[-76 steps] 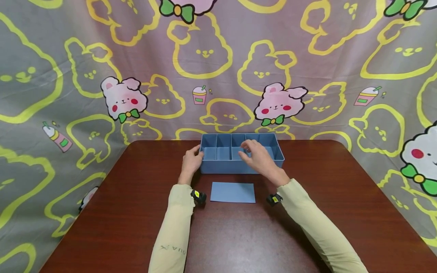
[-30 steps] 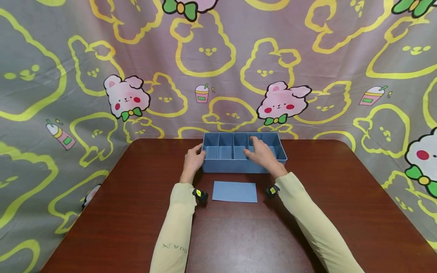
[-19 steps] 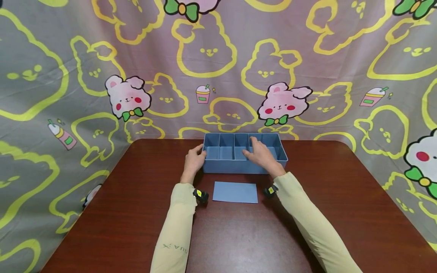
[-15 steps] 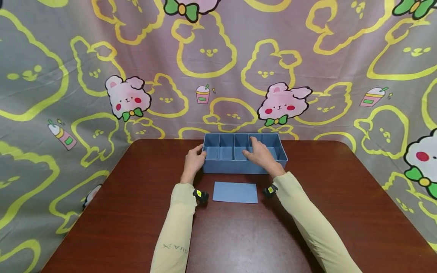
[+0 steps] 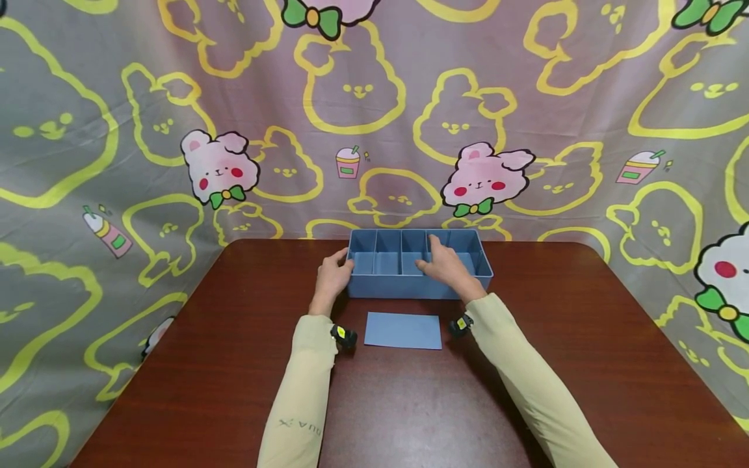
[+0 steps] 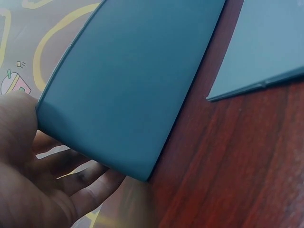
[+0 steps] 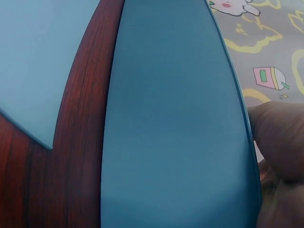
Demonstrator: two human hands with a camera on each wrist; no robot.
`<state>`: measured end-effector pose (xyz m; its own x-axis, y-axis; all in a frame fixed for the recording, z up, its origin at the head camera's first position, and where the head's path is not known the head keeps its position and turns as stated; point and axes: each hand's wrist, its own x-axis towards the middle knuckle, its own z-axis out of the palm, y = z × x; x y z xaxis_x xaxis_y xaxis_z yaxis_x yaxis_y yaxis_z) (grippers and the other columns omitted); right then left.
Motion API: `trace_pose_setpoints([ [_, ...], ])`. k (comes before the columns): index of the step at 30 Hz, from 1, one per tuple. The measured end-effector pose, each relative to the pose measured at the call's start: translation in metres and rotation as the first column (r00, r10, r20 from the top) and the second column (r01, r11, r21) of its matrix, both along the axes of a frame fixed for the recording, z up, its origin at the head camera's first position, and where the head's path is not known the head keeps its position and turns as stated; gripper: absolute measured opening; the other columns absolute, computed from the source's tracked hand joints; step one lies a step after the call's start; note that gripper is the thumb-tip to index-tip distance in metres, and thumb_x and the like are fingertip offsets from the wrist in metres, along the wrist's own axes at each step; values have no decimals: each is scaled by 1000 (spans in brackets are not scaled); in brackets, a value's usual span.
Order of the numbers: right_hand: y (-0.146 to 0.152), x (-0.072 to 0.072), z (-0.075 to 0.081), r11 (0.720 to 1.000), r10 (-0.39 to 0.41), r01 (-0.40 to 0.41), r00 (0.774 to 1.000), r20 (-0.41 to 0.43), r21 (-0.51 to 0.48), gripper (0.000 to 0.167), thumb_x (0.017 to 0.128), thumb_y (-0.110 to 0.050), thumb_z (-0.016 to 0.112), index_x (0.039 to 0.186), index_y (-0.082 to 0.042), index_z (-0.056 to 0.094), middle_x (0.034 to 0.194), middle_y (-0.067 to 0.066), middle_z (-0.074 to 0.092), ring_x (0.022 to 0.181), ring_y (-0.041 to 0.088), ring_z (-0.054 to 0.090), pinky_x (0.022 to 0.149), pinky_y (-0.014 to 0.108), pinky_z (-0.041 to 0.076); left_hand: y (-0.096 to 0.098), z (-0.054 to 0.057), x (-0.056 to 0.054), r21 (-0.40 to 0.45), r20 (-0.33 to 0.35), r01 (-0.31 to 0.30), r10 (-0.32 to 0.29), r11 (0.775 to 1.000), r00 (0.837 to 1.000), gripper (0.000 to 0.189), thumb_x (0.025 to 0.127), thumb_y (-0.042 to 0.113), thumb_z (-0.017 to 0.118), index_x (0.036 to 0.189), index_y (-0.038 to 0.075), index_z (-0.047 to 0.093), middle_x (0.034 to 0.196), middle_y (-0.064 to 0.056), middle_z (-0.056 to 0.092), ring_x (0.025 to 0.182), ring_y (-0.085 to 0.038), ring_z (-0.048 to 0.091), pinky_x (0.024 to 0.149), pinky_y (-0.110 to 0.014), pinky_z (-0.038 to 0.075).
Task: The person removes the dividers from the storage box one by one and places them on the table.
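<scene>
A blue divided box (image 5: 404, 287) stands on the surface (image 5: 404, 409), near its far edge. Left hand (image 5: 332, 276): fingers spread, touching the box's left end. Right hand (image 5: 447, 266): over the box's right half; whether it pinches anything cannot be told. Flat blue panel (image 5: 404, 330) lies apart, just in front.

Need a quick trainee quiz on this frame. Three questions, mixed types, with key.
1. Which hand reaches over the near wall of the box?
2. Where is the sheet? A) inside the box B) on the table, on the person's side of the box C) in the person's hand
3. Fill in: the left hand is at the box's ____ end.

Key: 1. The right hand. 2. B. 3. Left.
</scene>
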<state>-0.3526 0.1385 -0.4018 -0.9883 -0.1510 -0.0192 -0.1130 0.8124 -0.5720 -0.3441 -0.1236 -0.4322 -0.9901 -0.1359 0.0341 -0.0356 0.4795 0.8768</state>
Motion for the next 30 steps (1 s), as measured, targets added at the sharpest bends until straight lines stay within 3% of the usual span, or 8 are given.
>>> trace_pose_setpoints([
  [8, 1, -1, 1, 1000, 13, -14, 999, 42, 23, 87, 96, -34, 59, 158, -2, 7, 156, 27, 31, 141, 43, 36, 111, 56, 35, 1, 0, 0, -1, 0, 2, -2, 1000, 1000, 49, 97, 27, 51, 146, 19, 50, 147, -8, 52, 129, -30, 51, 104, -50, 42],
  [30, 2, -7, 2, 996, 29, -36, 996, 83, 80, 83, 95, -35, 59, 156, 0, 15, 157, 25, 29, 143, 43, 32, 111, 57, 34, 2, 0, 0, -12, -16, -9, 8, 1000, 1000, 49, 97, 27, 51, 145, 17, 51, 144, -9, 55, 129, -29, 52, 106, -52, 42],
])
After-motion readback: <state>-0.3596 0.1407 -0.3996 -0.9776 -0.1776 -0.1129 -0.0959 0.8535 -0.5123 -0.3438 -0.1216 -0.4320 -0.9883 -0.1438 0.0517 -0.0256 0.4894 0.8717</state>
